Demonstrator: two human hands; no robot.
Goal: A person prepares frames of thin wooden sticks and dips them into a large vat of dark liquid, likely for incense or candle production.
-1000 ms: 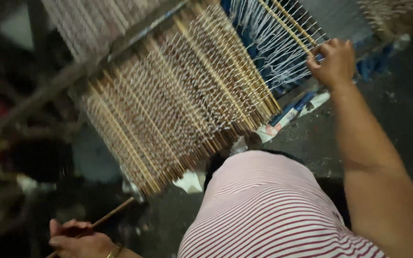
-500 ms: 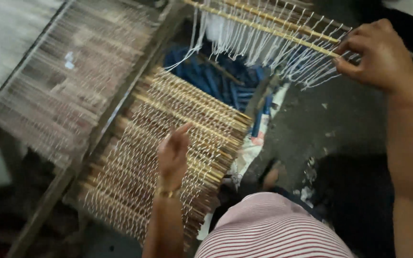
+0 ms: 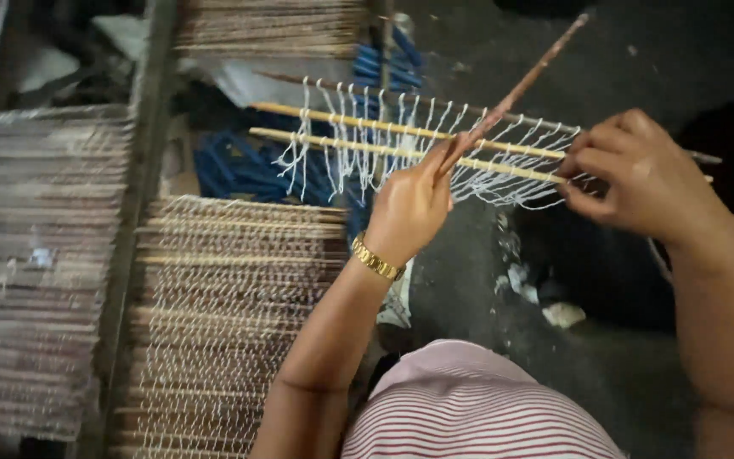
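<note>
Apparently left hand point(image 3: 414, 204) grips stick point(image 3: 524, 83).

I see a dim scene lit softly from above and in front of the hands. My left hand point(image 3: 409, 208) and right hand point(image 3: 643, 174) catch the most light, with mild shine on the knuckles and on the gold bracelet point(image 3: 376, 258) at the left wrist. The white strings point(image 3: 358, 144) between the hands look bright and slightly smeared. Beyond the right hand the floor point(image 3: 681, 51) falls into deep shadow. Left of the left hand, the stick mat point(image 3: 239, 314) is soft and blurred, and detail fades toward the frame edges.
</note>
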